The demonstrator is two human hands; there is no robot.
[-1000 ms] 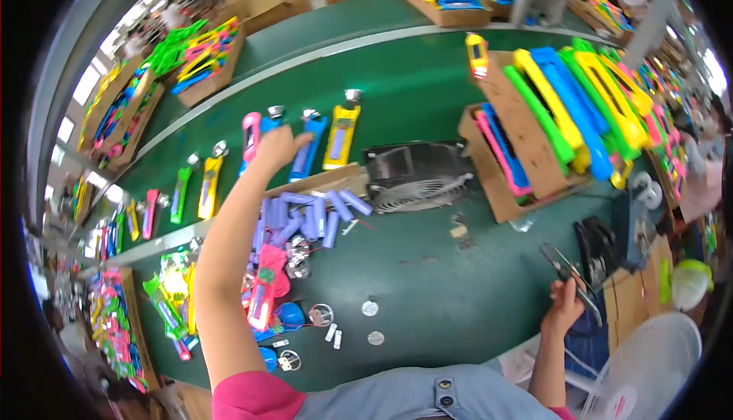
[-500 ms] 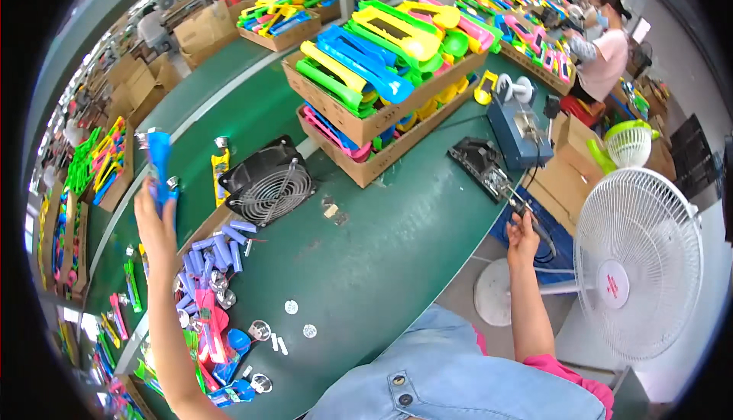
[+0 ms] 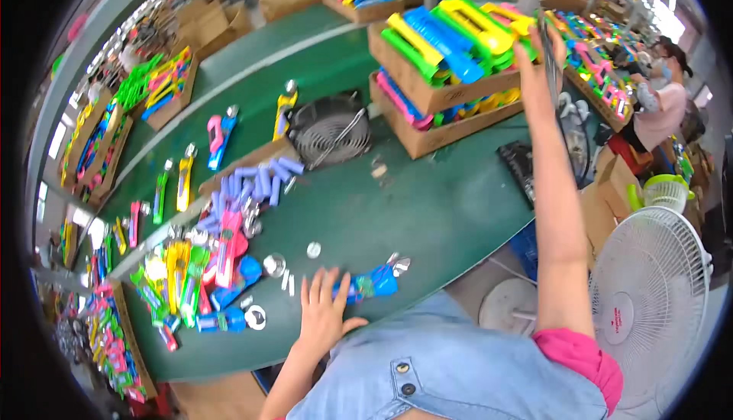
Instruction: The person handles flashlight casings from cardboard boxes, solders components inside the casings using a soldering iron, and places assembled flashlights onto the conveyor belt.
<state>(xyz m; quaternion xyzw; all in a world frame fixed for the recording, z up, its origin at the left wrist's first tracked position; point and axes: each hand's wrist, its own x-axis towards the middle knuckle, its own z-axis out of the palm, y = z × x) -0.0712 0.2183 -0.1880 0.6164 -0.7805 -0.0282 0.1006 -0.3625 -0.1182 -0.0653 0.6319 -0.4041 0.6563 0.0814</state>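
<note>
Left hand (image 3: 324, 315) has lowered, apparently touching the blue casing (image 3: 376, 282).

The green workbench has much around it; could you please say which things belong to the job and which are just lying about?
Seemingly for the job:
blue piece at the left hand
dark tool at the right hand
purple cylinders
heaped coloured pieces

Seemingly just lying about:
pale scrap
white standing fan
green fan

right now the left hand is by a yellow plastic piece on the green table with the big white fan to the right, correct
Not quite: the plastic piece by the left hand is blue, not yellow, as the head view shows. The rest holds.
</note>
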